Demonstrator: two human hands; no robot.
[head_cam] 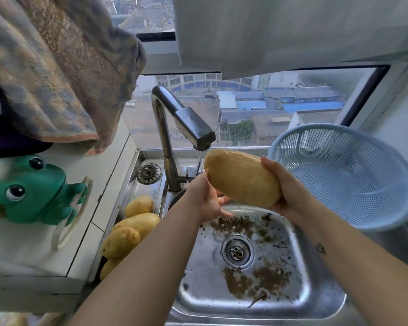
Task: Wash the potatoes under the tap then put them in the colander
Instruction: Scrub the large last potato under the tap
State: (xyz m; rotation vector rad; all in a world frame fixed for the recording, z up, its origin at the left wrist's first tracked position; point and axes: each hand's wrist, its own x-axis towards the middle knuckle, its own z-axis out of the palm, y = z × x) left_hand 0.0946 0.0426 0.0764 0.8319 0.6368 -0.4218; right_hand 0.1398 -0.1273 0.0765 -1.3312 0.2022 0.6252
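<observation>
- Sink: brown dirt flecked round the drain.
- Colander: pale blue, right of the basin.
- Potato: over the basin, just under the tap.
- Right hand: clasps the potato's right end from below.
- Left hand: loose-fingered, holding nothing, beneath the potato's left end.

Sink: basin open from above, only dirt on its floor. Tap overhangs its far-left corner. Potato pile crowds the ledge left of the sink. Colander stands right of the sink, mouth open. Towel hangs above left.
</observation>
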